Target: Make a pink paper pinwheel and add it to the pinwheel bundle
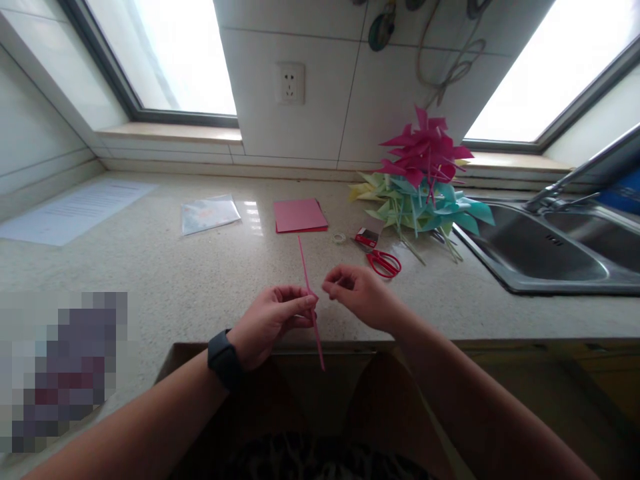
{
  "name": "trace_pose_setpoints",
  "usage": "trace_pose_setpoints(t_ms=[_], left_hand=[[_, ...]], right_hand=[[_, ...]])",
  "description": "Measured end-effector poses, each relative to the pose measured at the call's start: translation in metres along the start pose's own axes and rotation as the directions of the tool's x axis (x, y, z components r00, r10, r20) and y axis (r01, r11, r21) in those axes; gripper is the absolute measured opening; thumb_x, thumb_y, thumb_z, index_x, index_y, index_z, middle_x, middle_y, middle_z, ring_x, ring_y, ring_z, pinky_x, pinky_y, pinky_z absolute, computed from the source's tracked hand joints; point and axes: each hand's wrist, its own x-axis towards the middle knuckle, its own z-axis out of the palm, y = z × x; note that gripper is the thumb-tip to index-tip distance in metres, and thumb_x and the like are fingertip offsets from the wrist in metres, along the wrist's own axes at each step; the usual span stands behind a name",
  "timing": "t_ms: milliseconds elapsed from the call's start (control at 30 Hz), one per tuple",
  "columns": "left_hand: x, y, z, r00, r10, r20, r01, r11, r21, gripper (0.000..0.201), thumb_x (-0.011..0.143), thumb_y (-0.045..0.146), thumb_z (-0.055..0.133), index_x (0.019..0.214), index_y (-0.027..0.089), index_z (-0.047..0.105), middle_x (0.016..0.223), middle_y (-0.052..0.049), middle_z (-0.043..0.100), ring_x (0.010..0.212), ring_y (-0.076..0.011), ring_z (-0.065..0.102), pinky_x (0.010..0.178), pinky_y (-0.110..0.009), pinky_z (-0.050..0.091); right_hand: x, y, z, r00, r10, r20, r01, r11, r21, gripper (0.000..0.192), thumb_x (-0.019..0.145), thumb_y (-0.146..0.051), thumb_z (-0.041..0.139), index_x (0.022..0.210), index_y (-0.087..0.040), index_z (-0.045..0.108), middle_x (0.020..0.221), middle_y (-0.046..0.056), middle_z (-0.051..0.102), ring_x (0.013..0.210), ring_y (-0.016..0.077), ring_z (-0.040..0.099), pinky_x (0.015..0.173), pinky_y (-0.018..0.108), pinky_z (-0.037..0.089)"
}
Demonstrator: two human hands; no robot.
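My left hand pinches pink stick; right hand fingers pinched tog. near it — keep stick steady w/ firm grip.

On the desk, a stack of pink paper lies near the back edge, with a clear plastic bag to its left. A printed sheet lies at the far left. Red scissors lie beside a pile of paper pinwheels. A steel sink is set at the right end.

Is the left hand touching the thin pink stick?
Touching. The head view shows the left hand pinching the pink stick between its fingertips.
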Motion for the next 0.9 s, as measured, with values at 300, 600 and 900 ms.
trace_pose_setpoints(t_ms=[300,600,900], left_hand=[[0.010,0.005,-0.011,0.997,0.075,-0.031,-0.076,0.997,-0.021,0.025,0.074,0.028,0.086,0.083,0.010,0.071,0.079,-0.003,0.066,0.070,-0.0105,0.063,0.070,-0.023,0.054],[0.017,0.007,-0.020,0.988,0.121,-0.098,-0.129,0.988,-0.082,0.022,0.075,0.026,0.085,0.086,0.012,0.072,0.091,-0.006,0.073,0.089,-0.0126,0.066,0.087,-0.023,0.050],[0.015,0.002,-0.019,0.960,0.205,-0.190,-0.214,0.976,-0.031,0.015,0.079,0.026,0.082,0.085,0.016,0.072,0.095,-0.002,0.075,0.093,-0.0111,0.065,0.093,-0.022,0.044]], right_hand=[[0.098,0.065,-0.039,0.991,-0.093,-0.096,0.056,0.941,-0.334,0.010,0.077,-0.017,0.071,0.087,-0.016,0.073,0.104,0.014,0.069,0.110,0.0300,0.059,0.103,0.043,0.038],[0.095,0.051,-0.032,0.969,-0.224,0.109,0.233,0.969,-0.079,0.014,0.088,-0.028,0.063,0.090,-0.016,0.070,0.093,0.008,0.073,0.082,0.0183,0.067,0.079,0.032,0.052],[0.054,0.026,0.006,0.964,-0.217,0.150,0.102,0.831,0.546,0.018,0.084,-0.032,0.070,0.092,-0.018,0.063,0.086,0.007,0.076,0.077,0.0165,0.074,0.069,0.026,0.058]])
